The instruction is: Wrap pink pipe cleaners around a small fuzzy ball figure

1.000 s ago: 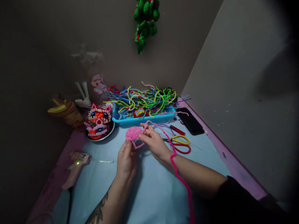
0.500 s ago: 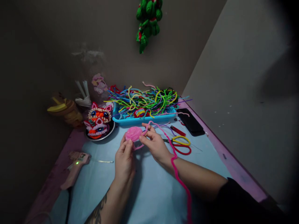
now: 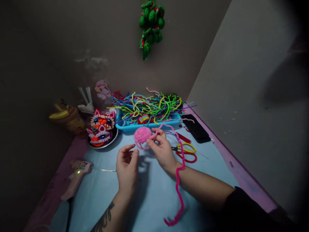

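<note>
My right hand (image 3: 162, 149) pinches a pink coiled pipe-cleaner disc (image 3: 142, 134) above the light blue mat (image 3: 154, 196). A long darker pink pipe cleaner (image 3: 179, 180) runs from the disc over my right wrist and trails down to the mat. My left hand (image 3: 126, 164) hovers just below and left of the disc, fingers loosely curled and apart, touching nothing. A small pink loop hangs under the disc between the two hands.
A blue tray (image 3: 147, 124) heaped with coloured pipe cleaners stands behind the hands. Scissors with yellow and red handles (image 3: 185, 152) and a black phone (image 3: 196, 128) lie right. A pipe-cleaner mask on a plate (image 3: 101, 129) and a pink glue gun (image 3: 76, 175) sit left.
My left hand has let go of the pink disc and dropped back toward me. My right hand has lifted the disc slightly up and right, and the long tail has curled nearer.
</note>
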`<control>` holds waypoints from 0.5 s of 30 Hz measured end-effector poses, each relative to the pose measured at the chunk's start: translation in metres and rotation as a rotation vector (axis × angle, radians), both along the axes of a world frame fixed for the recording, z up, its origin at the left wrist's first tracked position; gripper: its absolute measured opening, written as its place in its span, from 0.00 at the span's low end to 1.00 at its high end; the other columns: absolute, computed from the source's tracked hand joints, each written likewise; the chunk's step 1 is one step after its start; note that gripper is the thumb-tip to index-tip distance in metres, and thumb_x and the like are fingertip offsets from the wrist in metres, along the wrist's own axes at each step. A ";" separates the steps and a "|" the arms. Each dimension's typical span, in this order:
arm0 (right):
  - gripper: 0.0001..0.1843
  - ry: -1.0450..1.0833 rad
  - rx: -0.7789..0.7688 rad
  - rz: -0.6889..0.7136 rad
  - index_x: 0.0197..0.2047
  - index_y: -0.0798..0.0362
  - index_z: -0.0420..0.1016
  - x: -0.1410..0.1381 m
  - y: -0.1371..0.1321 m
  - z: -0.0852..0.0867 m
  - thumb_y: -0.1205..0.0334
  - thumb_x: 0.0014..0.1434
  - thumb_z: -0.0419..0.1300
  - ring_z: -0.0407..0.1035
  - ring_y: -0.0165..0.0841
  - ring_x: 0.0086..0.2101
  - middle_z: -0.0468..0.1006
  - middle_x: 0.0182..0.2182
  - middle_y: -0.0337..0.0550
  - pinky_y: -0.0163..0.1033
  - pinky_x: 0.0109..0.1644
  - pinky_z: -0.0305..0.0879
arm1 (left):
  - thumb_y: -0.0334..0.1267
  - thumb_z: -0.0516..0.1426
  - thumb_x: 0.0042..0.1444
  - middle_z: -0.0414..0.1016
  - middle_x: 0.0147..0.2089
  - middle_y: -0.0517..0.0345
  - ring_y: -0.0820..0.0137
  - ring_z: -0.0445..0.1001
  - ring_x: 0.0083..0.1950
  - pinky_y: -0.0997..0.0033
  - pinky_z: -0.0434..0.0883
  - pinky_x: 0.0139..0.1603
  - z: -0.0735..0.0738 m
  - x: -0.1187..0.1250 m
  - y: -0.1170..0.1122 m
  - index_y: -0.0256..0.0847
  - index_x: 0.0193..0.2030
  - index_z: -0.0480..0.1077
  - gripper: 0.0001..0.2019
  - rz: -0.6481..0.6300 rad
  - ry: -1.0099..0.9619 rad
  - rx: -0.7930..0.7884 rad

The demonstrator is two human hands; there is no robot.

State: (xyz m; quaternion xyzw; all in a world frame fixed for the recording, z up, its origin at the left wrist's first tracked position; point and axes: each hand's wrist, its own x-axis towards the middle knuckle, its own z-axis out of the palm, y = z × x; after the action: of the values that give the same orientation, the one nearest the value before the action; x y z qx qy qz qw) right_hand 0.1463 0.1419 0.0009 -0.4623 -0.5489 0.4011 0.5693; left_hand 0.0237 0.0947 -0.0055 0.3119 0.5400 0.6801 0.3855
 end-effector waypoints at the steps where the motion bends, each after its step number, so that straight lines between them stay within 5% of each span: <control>1: 0.07 -0.017 0.003 0.013 0.30 0.51 0.74 0.000 -0.001 0.000 0.57 0.56 0.63 0.59 0.41 0.57 0.63 0.52 0.48 0.47 0.64 0.54 | 0.42 0.68 0.45 0.76 0.43 0.55 0.72 0.73 0.38 0.74 0.70 0.40 0.002 0.000 0.000 0.42 0.43 0.72 0.19 -0.015 0.001 0.010; 6: 0.05 -0.113 0.050 0.104 0.28 0.50 0.75 -0.004 -0.006 0.001 0.59 0.54 0.65 0.61 0.39 0.55 0.66 0.49 0.46 0.47 0.64 0.54 | 0.44 0.69 0.44 0.79 0.41 0.53 0.67 0.77 0.43 0.72 0.72 0.43 0.009 0.000 0.001 0.43 0.57 0.67 0.32 -0.109 -0.106 -0.053; 15: 0.05 -0.129 0.069 0.170 0.29 0.49 0.75 -0.004 -0.005 -0.001 0.58 0.54 0.65 0.64 0.37 0.49 0.67 0.42 0.43 0.44 0.58 0.60 | 0.38 0.71 0.41 0.79 0.37 0.58 0.74 0.77 0.34 0.76 0.71 0.39 0.010 -0.002 0.007 0.45 0.53 0.73 0.29 -0.101 -0.410 -0.050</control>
State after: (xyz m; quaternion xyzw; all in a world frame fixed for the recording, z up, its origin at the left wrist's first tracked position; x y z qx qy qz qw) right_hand 0.1419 0.1366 0.0004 -0.4190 -0.6351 0.3982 0.5124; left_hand 0.0217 0.1015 0.0043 0.1840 0.4506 0.6956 0.5284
